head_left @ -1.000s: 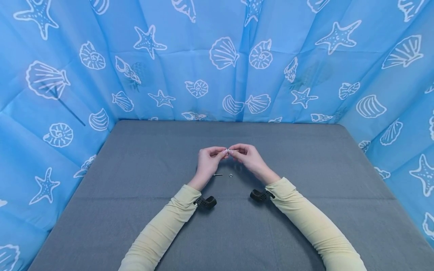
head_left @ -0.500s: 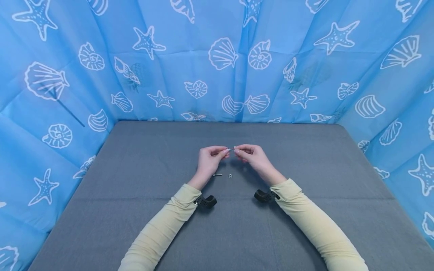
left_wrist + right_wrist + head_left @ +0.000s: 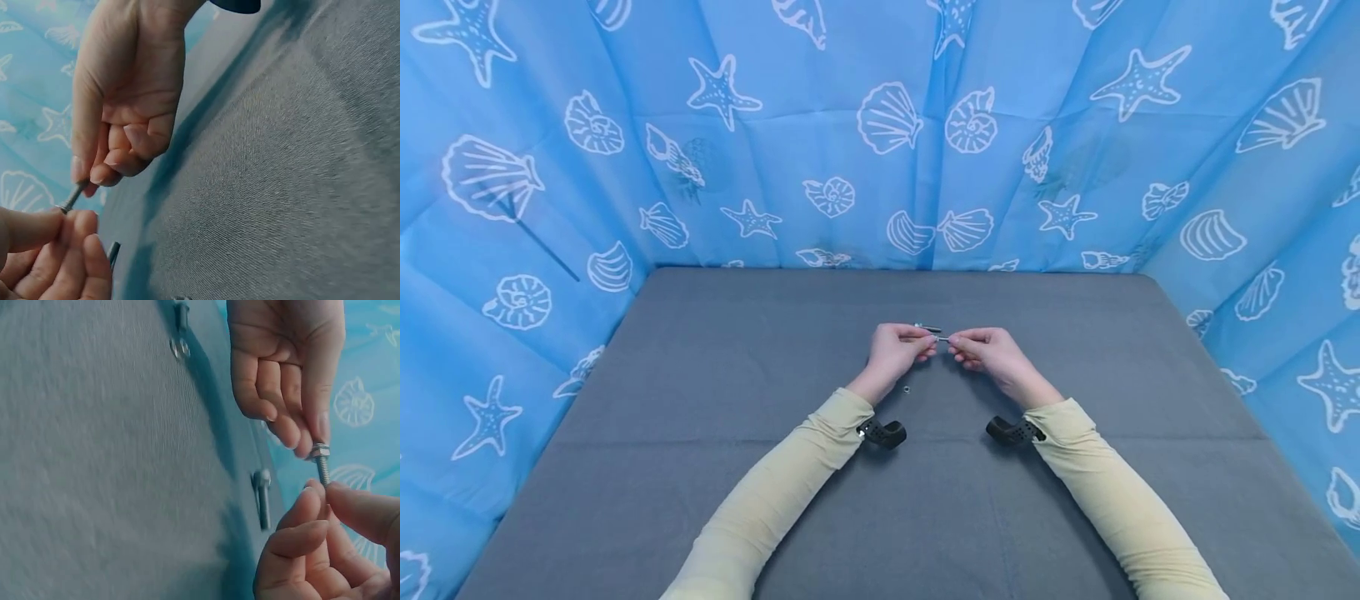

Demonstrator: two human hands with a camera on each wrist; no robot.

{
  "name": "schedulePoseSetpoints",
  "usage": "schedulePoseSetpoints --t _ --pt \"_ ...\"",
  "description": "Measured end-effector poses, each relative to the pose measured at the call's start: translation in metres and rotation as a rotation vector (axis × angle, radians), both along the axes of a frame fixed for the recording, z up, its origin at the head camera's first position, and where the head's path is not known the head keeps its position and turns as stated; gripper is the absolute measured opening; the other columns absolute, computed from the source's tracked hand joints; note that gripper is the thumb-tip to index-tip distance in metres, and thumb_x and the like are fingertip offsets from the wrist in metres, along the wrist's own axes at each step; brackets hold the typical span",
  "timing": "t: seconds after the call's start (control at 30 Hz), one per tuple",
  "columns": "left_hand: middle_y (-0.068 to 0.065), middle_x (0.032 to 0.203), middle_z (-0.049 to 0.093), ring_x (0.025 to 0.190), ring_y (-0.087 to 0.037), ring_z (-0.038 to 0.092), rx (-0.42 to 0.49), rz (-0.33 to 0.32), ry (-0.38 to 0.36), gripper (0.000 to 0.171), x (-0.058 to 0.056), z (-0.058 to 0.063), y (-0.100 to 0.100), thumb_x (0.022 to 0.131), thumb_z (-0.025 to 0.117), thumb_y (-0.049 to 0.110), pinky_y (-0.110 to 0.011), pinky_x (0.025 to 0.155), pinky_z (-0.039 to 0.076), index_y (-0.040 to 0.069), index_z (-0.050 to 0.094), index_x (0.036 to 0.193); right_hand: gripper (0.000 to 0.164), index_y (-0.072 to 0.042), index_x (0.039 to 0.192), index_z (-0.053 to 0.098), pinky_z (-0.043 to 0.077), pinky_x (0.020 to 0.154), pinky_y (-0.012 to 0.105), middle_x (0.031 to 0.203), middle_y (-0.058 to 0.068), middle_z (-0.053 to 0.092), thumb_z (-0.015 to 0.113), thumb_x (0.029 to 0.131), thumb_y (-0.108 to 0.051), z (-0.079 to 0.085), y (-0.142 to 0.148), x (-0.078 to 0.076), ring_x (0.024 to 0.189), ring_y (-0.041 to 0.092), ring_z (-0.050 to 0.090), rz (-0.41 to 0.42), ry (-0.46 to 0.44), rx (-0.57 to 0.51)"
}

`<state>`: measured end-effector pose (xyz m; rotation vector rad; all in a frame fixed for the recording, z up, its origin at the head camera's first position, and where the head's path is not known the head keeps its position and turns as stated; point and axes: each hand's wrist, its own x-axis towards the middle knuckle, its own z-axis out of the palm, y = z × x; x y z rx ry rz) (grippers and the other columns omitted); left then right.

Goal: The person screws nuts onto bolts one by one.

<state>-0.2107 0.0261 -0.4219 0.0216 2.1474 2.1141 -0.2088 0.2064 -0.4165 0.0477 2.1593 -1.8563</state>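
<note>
Jointly, the left hand and right hand pinched one bolt; around it, in head view, a second bolt lay at ten o'clock, one nut at seven (a third bolt near it).

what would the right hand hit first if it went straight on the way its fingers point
Following the bolt that the right hand pinches, probably the hex piece at its far end, then the left hand; exact depth is unclear.
</note>
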Motion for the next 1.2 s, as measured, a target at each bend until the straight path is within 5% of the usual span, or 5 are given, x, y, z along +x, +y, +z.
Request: schedulePoseSetpoints --t 0.13,0.33,0.7,1.2 --pt "-0.013 0.079 0.071 0.075 -0.023 0.071 -0.042 -0.009 -0.108 0.011 -0.004 0.001 0.006 0.088 0.069 0.004 -0.035 0.070 0.058 -0.004 0.072 0.094 0.033 0.013 0.119 0.056 0.054 0.062 0.021 0.082 0.004 0.068 0.059 0.097 -0.011 -0.004 0.005 -0.006 0.069 0.005 0.062 -0.023 -0.077 -0.027" --pt "-0.013 0.081 0.071 0.074 -0.021 0.071 -0.036 0.023 -0.237 0.009 -0.013 0.000 0.005 0.088 0.068 0.003 -0.031 0.067 0.058 -0.003 0.072 0.093 0.031 0.008 0.118 0.061 0.053 0.057 0.019 0.084 0.004 0.068 0.059 0.097 -0.014 -0.005 0.003 -0.016 0.065 0.005 0.059 -0.003 -0.135 0.086" --pt "-0.018 0.079 0.070 0.078 -0.026 0.071 -0.035 0.065 -0.333 0.011 -0.027 0.001 0.000 0.088 0.066 -0.003 -0.034 0.069 0.059 -0.007 0.068 0.098 0.034 0.007 0.121 0.060 0.049 0.050 0.016 0.082 0.001 0.071 0.063 0.094 -0.014 -0.009 -0.006 -0.034 0.064 0.004 0.064 0.003 -0.244 0.058" --pt "-0.021 0.081 0.070 0.077 -0.027 0.071 0.039 0.127 -0.441 0.014 -0.035 0.000 0.000 0.084 0.066 -0.010 -0.032 0.066 0.059 -0.009 0.063 0.098 0.030 0.008 0.118 0.062 0.057 0.064 0.023 0.081 0.006 0.071 0.061 0.095 -0.010 -0.004 -0.011 -0.039 0.069 0.009 0.068 0.010 -0.280 0.088"
